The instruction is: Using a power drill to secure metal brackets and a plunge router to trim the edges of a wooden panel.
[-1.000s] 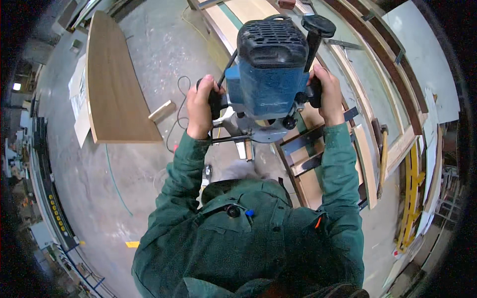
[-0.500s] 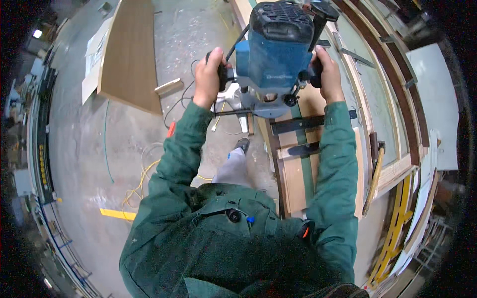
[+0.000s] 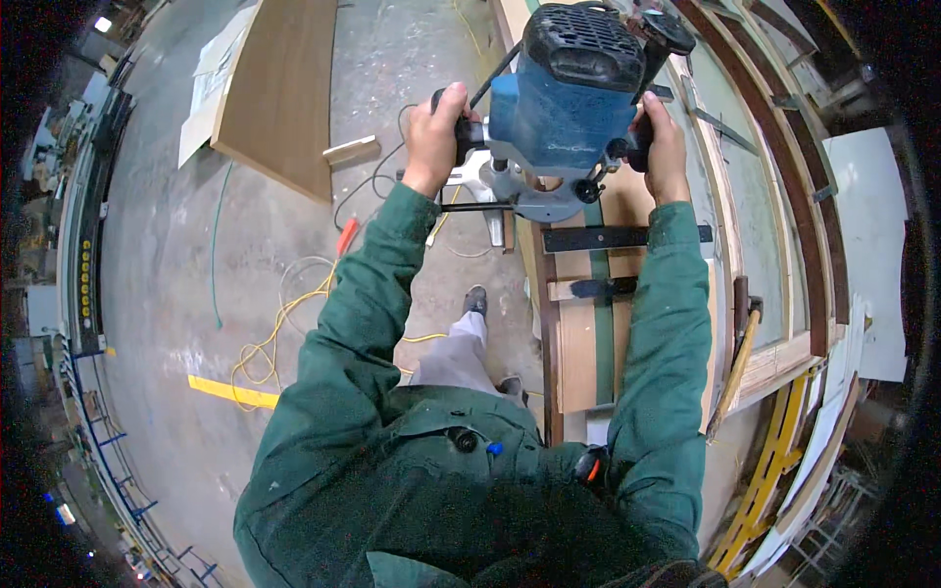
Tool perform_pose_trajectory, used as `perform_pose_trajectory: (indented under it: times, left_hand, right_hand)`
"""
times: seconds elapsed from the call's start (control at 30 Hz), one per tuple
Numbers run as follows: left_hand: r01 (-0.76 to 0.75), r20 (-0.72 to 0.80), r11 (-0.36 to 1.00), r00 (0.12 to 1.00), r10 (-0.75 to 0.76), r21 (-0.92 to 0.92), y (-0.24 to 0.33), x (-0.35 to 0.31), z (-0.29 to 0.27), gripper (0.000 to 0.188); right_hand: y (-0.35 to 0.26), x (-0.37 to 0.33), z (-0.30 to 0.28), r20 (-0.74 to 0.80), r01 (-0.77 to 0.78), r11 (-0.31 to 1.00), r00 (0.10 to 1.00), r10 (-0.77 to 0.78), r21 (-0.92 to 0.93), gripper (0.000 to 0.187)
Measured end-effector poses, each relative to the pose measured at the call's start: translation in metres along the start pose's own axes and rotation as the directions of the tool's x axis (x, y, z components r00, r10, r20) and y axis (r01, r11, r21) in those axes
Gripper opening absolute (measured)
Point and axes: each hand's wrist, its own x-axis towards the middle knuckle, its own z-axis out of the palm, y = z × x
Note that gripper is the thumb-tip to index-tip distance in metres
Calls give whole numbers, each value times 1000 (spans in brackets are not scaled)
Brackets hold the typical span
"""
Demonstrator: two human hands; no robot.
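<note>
A blue and black plunge router (image 3: pixel 569 113) is held up before me by its two side handles. My left hand (image 3: pixel 433 140) is closed round the left black handle, thumb on top. Round the right handle my right hand (image 3: pixel 665 149) is closed the same way. The router's metal base (image 3: pixel 549 204) shows at its near side, over the left edge of a wooden workpiece (image 3: pixel 580 358); whether it touches the wood I cannot tell. A dark flat bar (image 3: pixel 598 238) crosses the workpiece just nearer to me, and a black-bristled brush (image 3: pixel 603 287) lies on the wood.
A hammer (image 3: pixel 737 363) with a wooden handle lies to the right, near long timber frames (image 3: pixel 774 348). A large wooden panel (image 3: pixel 279 108) stands at the far left. Yellow cord (image 3: pixel 294 309) trails over the floor, with a red connector (image 3: pixel 347 237) beside it.
The router and both hands have shifted slightly right in the picture, still gripping. My view has moved a little, and a second shoe now shows below me.
</note>
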Motion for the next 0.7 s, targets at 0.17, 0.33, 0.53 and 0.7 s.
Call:
perform_pose_trajectory:
  times: [0.17, 0.33, 0.53, 0.7]
  left_hand:
    - [-27, -35, 995, 999, 30, 97, 1, -9, 0, 44]
    - [-49, -20, 992, 998, 52, 116, 0, -13, -1, 41]
    - [-48, 10, 995, 999, 48, 88, -11, -8, -5, 40]
    - [-89, -1, 990, 996, 90, 113, -7, -17, 0, 40]
  right_hand:
    - [1, -3, -1, 21, 18, 1000, 1000, -18, -10, 44]
    - [7, -5, -2, -13, 52, 997, 999, -53, -58, 45]
    - [8, -9, -1, -28, 60, 997, 998, -61, -39, 48]
    - [12, -8, -6, -7, 114, 992, 993, -114, -61, 49]
